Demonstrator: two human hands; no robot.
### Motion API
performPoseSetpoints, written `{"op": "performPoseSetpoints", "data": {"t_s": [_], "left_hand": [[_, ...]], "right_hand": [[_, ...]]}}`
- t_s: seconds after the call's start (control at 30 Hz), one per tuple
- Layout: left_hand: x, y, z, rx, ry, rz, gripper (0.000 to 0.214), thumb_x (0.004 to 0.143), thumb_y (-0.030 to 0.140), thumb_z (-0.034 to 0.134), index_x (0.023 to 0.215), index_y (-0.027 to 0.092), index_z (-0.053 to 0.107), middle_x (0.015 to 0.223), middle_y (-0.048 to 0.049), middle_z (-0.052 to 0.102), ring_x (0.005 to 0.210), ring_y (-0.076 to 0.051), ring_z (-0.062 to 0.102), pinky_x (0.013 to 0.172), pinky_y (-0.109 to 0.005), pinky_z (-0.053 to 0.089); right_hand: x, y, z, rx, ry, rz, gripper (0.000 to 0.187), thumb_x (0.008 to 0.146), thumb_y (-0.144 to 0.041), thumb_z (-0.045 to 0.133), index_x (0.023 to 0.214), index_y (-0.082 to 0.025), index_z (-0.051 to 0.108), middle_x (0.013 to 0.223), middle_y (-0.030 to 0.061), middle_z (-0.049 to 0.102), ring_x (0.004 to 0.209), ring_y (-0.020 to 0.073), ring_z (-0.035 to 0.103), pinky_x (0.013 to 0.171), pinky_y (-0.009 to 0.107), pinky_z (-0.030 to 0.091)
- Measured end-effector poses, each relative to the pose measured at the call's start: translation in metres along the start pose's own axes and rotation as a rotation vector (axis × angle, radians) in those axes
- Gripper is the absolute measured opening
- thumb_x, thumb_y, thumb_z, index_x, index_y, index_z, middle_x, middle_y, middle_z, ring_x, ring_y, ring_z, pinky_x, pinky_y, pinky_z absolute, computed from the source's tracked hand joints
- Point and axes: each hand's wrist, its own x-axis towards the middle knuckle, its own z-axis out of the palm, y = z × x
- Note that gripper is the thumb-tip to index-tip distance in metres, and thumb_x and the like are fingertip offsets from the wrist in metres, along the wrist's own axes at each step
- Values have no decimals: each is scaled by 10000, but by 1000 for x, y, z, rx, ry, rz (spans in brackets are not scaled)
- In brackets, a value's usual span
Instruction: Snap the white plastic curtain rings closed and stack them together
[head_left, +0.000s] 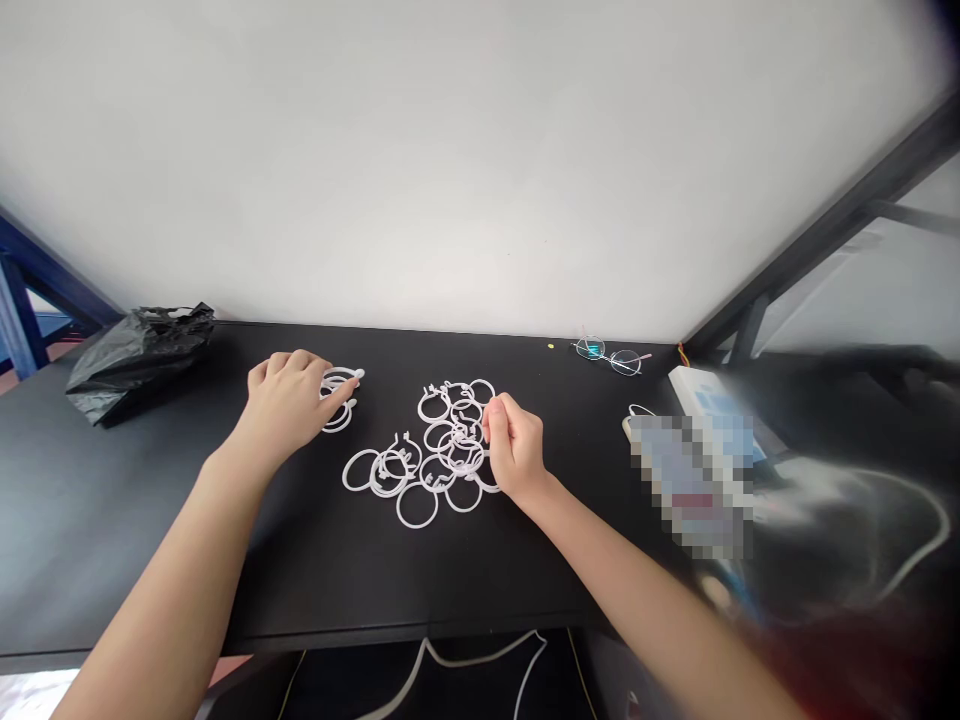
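Thin white plastic rings with small clasps, like shower curtain rings [417, 526], lie in a loose, overlapping pile at the middle of the black table. My left hand [289, 405] is left of the pile, palm down over a smaller group of the same rings [336, 428]. Its thumb reaches out across them, and its fingers hide part of the group. At the pile's right edge is my right hand [515, 445], closed with the thumb pressed against the curled fingers. Whatever it may hold is hidden, and it covers part of a ring beside it.
A crumpled black plastic bag [142, 360] sits at the table's left. Wire-framed glasses [609, 356] lie near the wall at the back right. Beyond my right arm are a white box [694, 385], a blurred-out phone-like item and a cable. White cables [480, 660] hang below the front edge.
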Motion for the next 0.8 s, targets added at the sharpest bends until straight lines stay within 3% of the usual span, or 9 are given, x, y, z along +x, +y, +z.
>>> {"op": "performPoseSetpoints", "data": {"t_s": [0.27, 0.47, 0.6, 0.7, 0.8], "left_hand": [[2, -11, 4, 40, -250, -19, 470, 938, 457, 413, 1185, 123, 632, 1340, -192, 557, 1262, -396, 442, 1043, -538, 334], [2, -9, 4, 25, -253, -12, 449, 942, 419, 397, 1193, 115, 614, 1362, -195, 535, 1258, -387, 426, 1029, -538, 354], [2, -4, 0, -76, -147, 64, 473, 931, 410, 395, 1217, 92, 597, 1353, -206, 532, 1235, -390, 441, 1002, -537, 383], [1, 6, -5, -328, -151, 189, 392, 895, 406, 462, 1147, 160, 632, 1167, -124, 649, 1085, -299, 564, 907, -398, 466], [-2, 16, -7, -559, -333, 305, 275, 840, 379, 554, 1031, 212, 661, 898, -33, 687, 793, -189, 611, 678, -266, 482]], "right_hand": [[-4, 4, 1, 34, -41, 20, 308, 1024, -297, 341, 796, -198, 522, 551, -44, 450, 461, 100, 406, 505, 246, 340], [-4, 4, 2, 34, -48, 16, 312, 1027, -299, 346, 798, -196, 530, 556, -38, 463, 476, 107, 445, 516, 249, 357], [-4, 3, 2, 33, -66, 10, 328, 1031, -313, 338, 796, -197, 535, 557, -35, 475, 470, 106, 438, 514, 252, 360], [-4, 2, 2, 34, -82, 10, 339, 1033, -322, 336, 788, -197, 533, 562, -32, 488, 467, 103, 430, 513, 253, 361], [-4, 3, 2, 38, -87, 12, 345, 1035, -332, 335, 788, -197, 533, 569, -30, 497, 470, 102, 430, 512, 253, 361]]}}
